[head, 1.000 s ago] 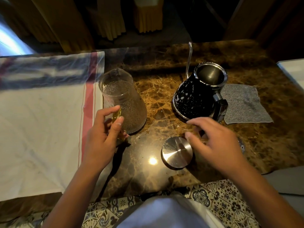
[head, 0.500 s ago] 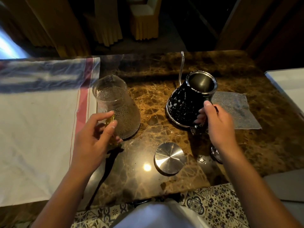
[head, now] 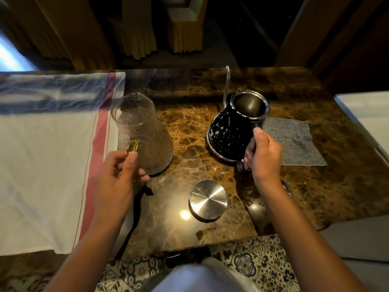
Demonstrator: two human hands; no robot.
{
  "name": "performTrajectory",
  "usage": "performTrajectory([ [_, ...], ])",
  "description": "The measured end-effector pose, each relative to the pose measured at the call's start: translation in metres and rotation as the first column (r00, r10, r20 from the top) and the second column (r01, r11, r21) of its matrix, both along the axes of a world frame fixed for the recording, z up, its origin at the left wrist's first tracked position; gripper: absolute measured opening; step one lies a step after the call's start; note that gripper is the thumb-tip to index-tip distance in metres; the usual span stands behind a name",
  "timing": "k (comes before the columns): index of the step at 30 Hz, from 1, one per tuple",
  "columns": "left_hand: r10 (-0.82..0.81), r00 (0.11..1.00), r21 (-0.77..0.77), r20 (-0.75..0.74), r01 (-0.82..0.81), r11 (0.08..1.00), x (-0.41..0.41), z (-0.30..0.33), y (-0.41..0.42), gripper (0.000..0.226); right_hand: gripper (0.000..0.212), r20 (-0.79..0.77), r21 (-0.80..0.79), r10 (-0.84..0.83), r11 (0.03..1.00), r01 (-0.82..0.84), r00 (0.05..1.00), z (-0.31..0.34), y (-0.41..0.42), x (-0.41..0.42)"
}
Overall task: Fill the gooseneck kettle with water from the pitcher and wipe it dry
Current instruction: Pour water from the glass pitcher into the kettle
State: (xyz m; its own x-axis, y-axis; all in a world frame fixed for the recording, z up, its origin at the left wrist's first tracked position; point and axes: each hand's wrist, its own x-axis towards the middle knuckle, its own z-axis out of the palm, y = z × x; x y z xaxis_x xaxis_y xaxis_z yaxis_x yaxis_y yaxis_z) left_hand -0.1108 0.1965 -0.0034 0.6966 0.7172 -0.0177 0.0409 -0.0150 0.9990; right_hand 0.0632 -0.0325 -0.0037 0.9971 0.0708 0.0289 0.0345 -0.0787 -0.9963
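Note:
A black gooseneck kettle [head: 231, 131] speckled with white drops stands lidless on the brown marble table [head: 189, 98], its thin spout rising at the back. My right hand [head: 264, 153] grips its handle. Left of it a textured glass pitcher [head: 145, 133] with a yellow handle leans a little to the left. My left hand [head: 117, 178] holds that handle. The round steel lid [head: 208, 199] lies flat in front, between my arms. A grey cloth [head: 294, 142] lies spread behind my right hand.
A white towel with red and blue stripes [head: 46, 161] covers the table's left part. A white surface [head: 366, 110] borders the right side. Chairs with yellow skirts stand beyond the far edge. Patterned floor tiles show below the near edge.
My right hand moved from above the lid to the kettle's handle and closed round it. The left hand stayed on the pitcher's handle, and the pitcher now tilts slightly.

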Motion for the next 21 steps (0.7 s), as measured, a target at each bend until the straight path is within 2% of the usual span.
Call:
performTrajectory([
  [3,0.04,0.999,0.034,-0.029,-0.039,0.999,0.007,0.001,-0.015,0.037,0.041,0.0,0.006,0.016,1.0,-0.016,1.0,0.001,-0.003,0.001],
  [5,0.141,0.989,0.046,-0.045,-0.139,0.989,0.015,0.006,-0.023,0.042,0.039,-0.007,0.021,0.049,0.999,-0.049,0.999,0.002,-0.006,0.002],
  [7,0.264,0.963,0.026,-0.056,-0.263,0.965,0.024,0.011,-0.02,0.036,0.039,-0.012,0.025,0.077,0.997,-0.076,0.997,0.003,-0.005,0.001],
  [10,0.337,0.941,0.094,-0.039,-0.332,0.939,0.037,0.021,-0.014,0.034,0.043,-0.006,-0.009,0.057,0.998,-0.057,0.998,-0.002,-0.006,0.003],
  [12,0.334,0.942,0.161,-0.031,-0.326,0.932,0.046,0.031,-0.014,0.038,0.047,0.016,-0.039,0.054,0.998,-0.054,0.998,-0.005,-0.007,0.005],
  [16,0.249,0.969,0.211,0.0,-0.243,0.947,0.054,0.057,-0.005,0.027,0.052,0.034,-0.039,0.097,0.995,-0.096,0.995,-0.007,-0.01,0.008],
  [21,0.11,0.994,0.307,0.02,-0.111,0.945,0.07,0.1,0.016,0.037,0.055,0.046,-0.04,0.113,0.993,-0.111,0.993,-0.008,-0.012,0.011],
])
